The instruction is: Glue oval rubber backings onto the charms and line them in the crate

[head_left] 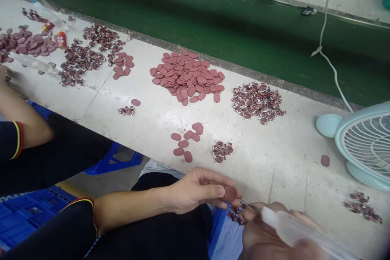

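Note:
At the lower middle, my left hand (202,191) pinches a reddish-brown oval piece (230,193) between thumb and fingers. My right hand (268,227), partly blurred, is wrapped round a translucent white bottle (292,227) with a thin needle tip, which points at the oval piece. Beneath both hands is a blue box (217,231) with small brown parts (236,214) in it. On the white table (256,146), several loose ovals (183,144) and a small cluster of brown and silvery parts (222,151) lie just beyond my hands.
A large oval pile (187,75) and a parts pile (257,102) lie farther back. A pale blue fan (365,142) stands at right, near a single oval and more parts. At left, another person's arm (26,118) reaches beside further piles, bottles and a red tube (61,40).

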### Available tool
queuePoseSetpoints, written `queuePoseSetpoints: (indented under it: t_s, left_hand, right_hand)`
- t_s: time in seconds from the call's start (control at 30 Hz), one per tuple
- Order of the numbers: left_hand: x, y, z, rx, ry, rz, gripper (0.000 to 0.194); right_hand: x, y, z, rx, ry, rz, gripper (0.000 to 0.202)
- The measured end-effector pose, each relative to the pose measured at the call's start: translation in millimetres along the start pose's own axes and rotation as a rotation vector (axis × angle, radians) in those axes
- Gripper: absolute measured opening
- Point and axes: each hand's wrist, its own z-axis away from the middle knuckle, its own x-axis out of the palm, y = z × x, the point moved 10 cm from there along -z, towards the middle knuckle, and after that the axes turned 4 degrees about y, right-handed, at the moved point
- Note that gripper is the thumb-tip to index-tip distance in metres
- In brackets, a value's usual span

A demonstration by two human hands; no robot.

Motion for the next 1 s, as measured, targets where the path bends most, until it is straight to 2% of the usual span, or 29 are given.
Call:
queuePoseSetpoints:
  t_s: [0.07, 0.13, 0.2, 0.27, 0.4, 0.5, 0.57, 0.67, 0.73, 0.8, 0.9, 1.0]
  left_hand:
    - [0.7, 2, 1, 0.009, -0.017, 0.004, 0.035]
    - [-0.1, 5, 2, 0.022, -0.025, 0.009, 0.031]
    - [-3.4, 8, 3, 0.038, -0.022, 0.014, 0.03]
    - [-10.1, 13, 5, 0.058, -0.001, 0.014, 0.029]
    - [-30.0, 25, 10, 0.093, 0.078, 0.004, 0.027]
    - [-43.2, 34, 15, 0.119, 0.138, 0.004, 0.026]
    - [-48.2, 40, 17, 0.139, 0.162, 0.006, 0.026]
    - [-49.2, 46, 19, 0.169, 0.163, 0.01, 0.025]
    - [-48.5, 49, 20, 0.178, 0.16, 0.013, 0.024]
    - [-49.3, 49, 22, 0.175, 0.173, 0.01, 0.024]
    - [-52.3, 47, 23, 0.156, 0.201, -0.007, 0.025]
    - [-52.1, 43, 21, 0.14, 0.199, -0.02, 0.025]
  right_hand:
    - [-4, -19, -15, -0.041, 0.06, -0.07, 0.032]
    - [3, -25, -28, -0.024, 0.001, -0.04, 0.037]
    - [13, -25, -36, 0.0, -0.091, 0.039, 0.042]
    - [15, -25, -41, 0.0, -0.118, 0.068, 0.043]
    - [14, -22, -46, -0.065, -0.13, 0.133, 0.039]
    - [18, -16, -43, -0.179, -0.07, 0.296, 0.033]
    - [31, -7, -41, -0.253, -0.069, 0.469, 0.025]
    - [76, 15, -35, -0.405, -0.289, 0.894, 0.025]
    - [95, 28, -33, -0.489, -0.415, 1.14, 0.028]
    - [95, 31, -36, -0.5, -0.432, 1.223, 0.028]
    - [82, 27, -39, -0.46, -0.415, 1.265, 0.028]
    - [63, 18, -42, -0.411, -0.317, 1.294, 0.029]
